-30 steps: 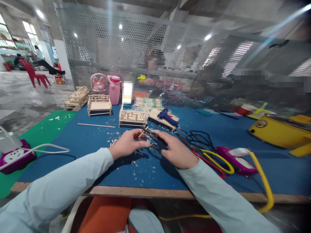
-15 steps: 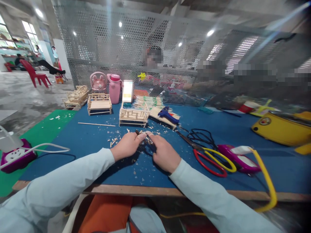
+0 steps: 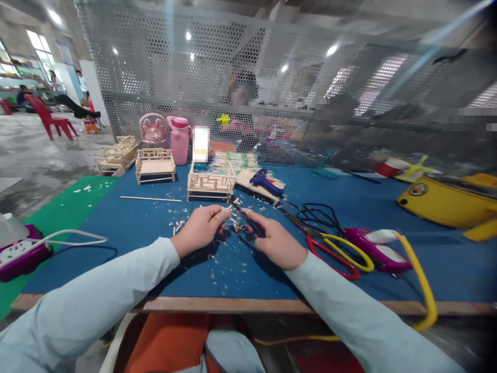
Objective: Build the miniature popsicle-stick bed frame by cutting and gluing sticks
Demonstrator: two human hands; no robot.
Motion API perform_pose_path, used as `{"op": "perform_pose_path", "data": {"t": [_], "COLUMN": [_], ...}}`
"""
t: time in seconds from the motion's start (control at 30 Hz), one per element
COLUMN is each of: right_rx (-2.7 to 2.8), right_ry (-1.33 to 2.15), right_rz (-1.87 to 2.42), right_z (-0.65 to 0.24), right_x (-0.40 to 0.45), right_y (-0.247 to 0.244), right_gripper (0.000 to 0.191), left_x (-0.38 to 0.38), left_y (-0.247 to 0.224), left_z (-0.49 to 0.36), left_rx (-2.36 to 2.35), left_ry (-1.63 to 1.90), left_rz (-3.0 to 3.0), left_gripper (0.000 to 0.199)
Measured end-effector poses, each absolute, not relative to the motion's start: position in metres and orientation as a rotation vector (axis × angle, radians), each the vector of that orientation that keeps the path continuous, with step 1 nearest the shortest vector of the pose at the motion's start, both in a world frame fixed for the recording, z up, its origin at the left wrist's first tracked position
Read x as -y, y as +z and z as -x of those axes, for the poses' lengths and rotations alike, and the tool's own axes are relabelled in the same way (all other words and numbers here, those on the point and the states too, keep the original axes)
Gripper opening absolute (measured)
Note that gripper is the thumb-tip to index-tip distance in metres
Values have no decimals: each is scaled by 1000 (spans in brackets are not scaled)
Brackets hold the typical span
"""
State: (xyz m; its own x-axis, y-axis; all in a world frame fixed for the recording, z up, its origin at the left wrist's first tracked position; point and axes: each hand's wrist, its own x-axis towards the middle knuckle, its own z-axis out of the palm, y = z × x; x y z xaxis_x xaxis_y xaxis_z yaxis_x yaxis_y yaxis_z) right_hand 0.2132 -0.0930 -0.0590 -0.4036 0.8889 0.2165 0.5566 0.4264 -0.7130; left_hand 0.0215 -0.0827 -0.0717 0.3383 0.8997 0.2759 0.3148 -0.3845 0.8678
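My right hand (image 3: 280,239) is closed round a dark-handled tool (image 3: 250,220) with a narrow, dark tip. Its tip points up and left, just beyond my left fingertips. My left hand (image 3: 202,228) pinches a short, pale wooden stick (image 3: 228,209) close to that tip; most of the stick is hidden by the fingers. Small cut stick pieces (image 3: 177,226) and pale shavings are scattered round both hands. Right behind the hands stands a little bench-like frame of wooden sticks (image 3: 212,185).
More small stick frames (image 3: 156,167) stand back left, near a pink bottle (image 3: 179,142). A long thin stick (image 3: 150,199) lies left. A blue glue gun (image 3: 266,182), large scissors (image 3: 341,254), a purple power strip (image 3: 378,248) and a yellow pot (image 3: 442,202) are rightward.
My hands were together at the tool; now they are apart. My right hand has moved right and turned the tool, so its shaft and the left hand's stick show. The view has shifted slightly.
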Motion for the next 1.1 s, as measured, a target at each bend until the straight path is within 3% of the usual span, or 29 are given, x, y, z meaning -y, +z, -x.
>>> {"op": "perform_pose_path", "data": {"t": [0.07,0.13,0.27,0.37,0.43,0.57,0.7,1.1], "right_rx": [2017,2001,2123,2159,2142,2207,2291,2169], "right_ry": [1013,1026,431,54,-184,-503,-711,-793], "right_rz": [1146,1194,1659,1853,1748,1291,928,866], "right_z": [-218,-226,-243,-247,-244,-227,-206,-206], "right_x": [91,84,61,53,56,69,60,7], "right_y": [-56,-55,-63,-70,-68,-50,-41,-52], "right_gripper": [65,62,54,64,64,32,18,24], "left_x": [80,77,77,77,75,64,51,35], "left_y": [-75,-78,-79,-79,-80,-79,-72,-70], "left_z": [-21,-21,-24,-23,-20,-14,-17,-29], "left_rx": [-1020,-979,-967,-991,-1050,-1221,-1281,-1379], "left_ry": [1015,1015,997,969,975,1002,979,1093], "left_rz": [-1815,-1725,-1624,-1643,-1710,-2061,-2308,-2095], "left_gripper": [35,31,25,25,29,35,32,24]}}
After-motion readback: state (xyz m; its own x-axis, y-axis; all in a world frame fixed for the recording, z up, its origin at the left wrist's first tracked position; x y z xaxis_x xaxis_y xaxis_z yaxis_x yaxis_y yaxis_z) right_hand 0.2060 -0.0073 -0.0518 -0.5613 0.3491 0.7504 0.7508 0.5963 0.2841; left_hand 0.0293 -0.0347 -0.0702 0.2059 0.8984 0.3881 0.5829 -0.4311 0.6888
